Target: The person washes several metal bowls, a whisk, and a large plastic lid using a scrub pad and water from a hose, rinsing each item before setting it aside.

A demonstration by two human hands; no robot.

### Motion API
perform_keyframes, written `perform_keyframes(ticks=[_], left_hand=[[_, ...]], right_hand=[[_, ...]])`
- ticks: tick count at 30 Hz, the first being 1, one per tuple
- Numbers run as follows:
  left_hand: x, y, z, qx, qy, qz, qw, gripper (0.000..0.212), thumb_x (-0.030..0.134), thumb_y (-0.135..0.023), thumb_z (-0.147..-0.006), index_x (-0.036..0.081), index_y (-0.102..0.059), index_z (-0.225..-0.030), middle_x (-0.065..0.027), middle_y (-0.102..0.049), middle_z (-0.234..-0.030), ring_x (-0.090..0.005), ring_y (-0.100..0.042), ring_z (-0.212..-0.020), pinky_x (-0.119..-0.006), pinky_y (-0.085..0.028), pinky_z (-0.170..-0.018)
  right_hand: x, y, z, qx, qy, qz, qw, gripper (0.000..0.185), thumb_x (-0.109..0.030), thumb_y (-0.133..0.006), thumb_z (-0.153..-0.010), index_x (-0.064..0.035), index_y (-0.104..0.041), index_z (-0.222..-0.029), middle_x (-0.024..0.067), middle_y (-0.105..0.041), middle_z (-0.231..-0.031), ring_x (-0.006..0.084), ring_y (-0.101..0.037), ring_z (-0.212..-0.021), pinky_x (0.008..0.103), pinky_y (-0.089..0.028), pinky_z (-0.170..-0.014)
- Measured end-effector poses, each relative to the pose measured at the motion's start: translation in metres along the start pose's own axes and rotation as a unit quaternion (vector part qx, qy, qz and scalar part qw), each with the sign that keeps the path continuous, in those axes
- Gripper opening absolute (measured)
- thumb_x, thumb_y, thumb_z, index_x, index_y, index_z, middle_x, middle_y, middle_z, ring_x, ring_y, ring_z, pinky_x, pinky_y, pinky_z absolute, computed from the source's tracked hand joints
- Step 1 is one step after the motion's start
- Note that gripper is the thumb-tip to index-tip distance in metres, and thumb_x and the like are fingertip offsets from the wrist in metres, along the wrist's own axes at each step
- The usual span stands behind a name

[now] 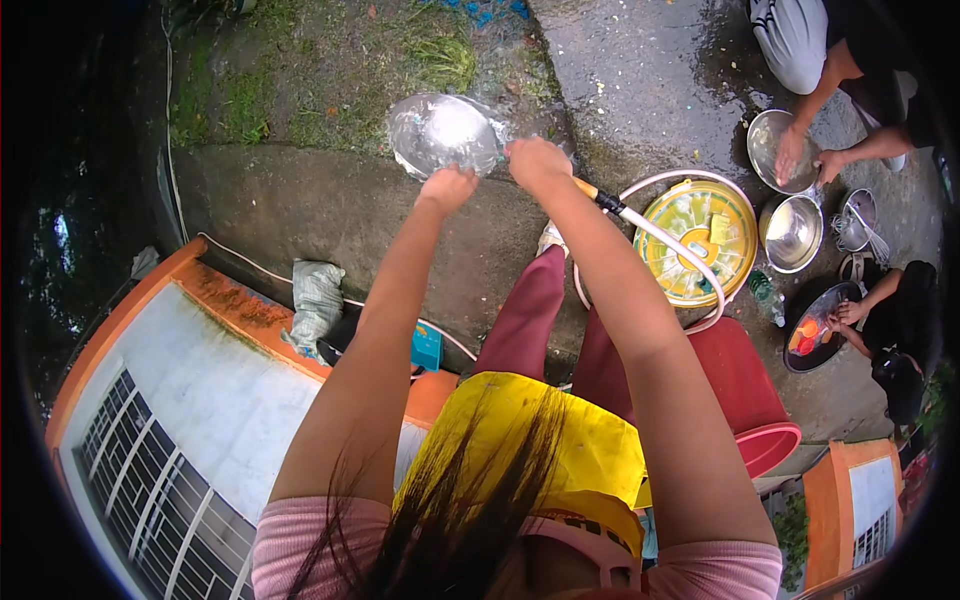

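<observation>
Out in front of me, my left hand (448,187) grips the near rim of a shiny round metal basin or lid (435,135). Its wet face is tilted and catches a bright glare. My right hand (538,161) is closed around the yellow-orange end (585,187) of a hose, to the right of the metal piece. Water appears to spray from there toward its right edge. From a black connector, the pale hose (667,238) loops back beside my right leg. My fingers hide most of the hose end.
A yellow round tub or lid (643,259) holds suds and a sponge (719,229). Beside it are a steel pot (790,232), a plastic bottle (763,294) and a red bucket (724,375). Two people wash a bowl (765,142) and a dark basin (806,364) at right. A sack (315,300) lies left.
</observation>
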State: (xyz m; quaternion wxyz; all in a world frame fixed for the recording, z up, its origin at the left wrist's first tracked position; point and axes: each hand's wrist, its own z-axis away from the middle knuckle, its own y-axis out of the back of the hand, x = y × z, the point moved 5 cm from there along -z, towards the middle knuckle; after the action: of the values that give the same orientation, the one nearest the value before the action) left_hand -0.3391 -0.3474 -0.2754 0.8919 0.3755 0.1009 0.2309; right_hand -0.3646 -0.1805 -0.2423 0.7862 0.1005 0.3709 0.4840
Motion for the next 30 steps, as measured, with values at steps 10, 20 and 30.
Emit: perform_keyframes(ticks=[10,20,30], left_hand=[[0.000,-0.003,0.001,-0.016,-0.005,-0.002,1.000,0.018,0.013,-0.051,-0.082,0.007,-0.061,-0.095,-0.0060,-0.060,-0.098,-0.0251,-0.061,-0.089,-0.033,-0.055,-0.067],[0.001,0.001,0.003,-0.009,-0.022,-0.014,1.000,0.018,0.012,-0.050,-0.082,0.007,-0.060,-0.095,-0.0064,-0.060,-0.098,-0.0246,-0.062,-0.086,-0.033,-0.055,-0.066],[0.001,-0.002,0.002,-0.032,-0.029,-0.013,0.999,0.021,0.012,-0.051,-0.081,0.007,-0.058,-0.101,-0.0059,-0.060,-0.101,-0.0252,-0.062,-0.090,-0.033,-0.054,-0.069]], right_hand=[[-0.005,-0.001,0.003,0.035,0.015,-0.001,0.999,0.030,-0.017,-0.040,-0.088,-0.0052,-0.065,-0.099,0.0162,-0.064,-0.100,0.0305,-0.063,-0.095,0.0397,-0.052,-0.078],[-0.005,0.003,0.007,0.067,0.008,-0.020,0.998,0.034,-0.024,-0.037,-0.092,-0.0063,-0.066,-0.095,0.0160,-0.065,-0.096,0.0316,-0.064,-0.092,0.0406,-0.052,-0.077],[-0.012,0.010,0.011,0.079,0.027,-0.028,0.996,0.033,-0.022,-0.037,-0.092,-0.0064,-0.066,-0.095,0.0166,-0.065,-0.095,0.0326,-0.064,-0.090,0.0412,-0.052,-0.077]])
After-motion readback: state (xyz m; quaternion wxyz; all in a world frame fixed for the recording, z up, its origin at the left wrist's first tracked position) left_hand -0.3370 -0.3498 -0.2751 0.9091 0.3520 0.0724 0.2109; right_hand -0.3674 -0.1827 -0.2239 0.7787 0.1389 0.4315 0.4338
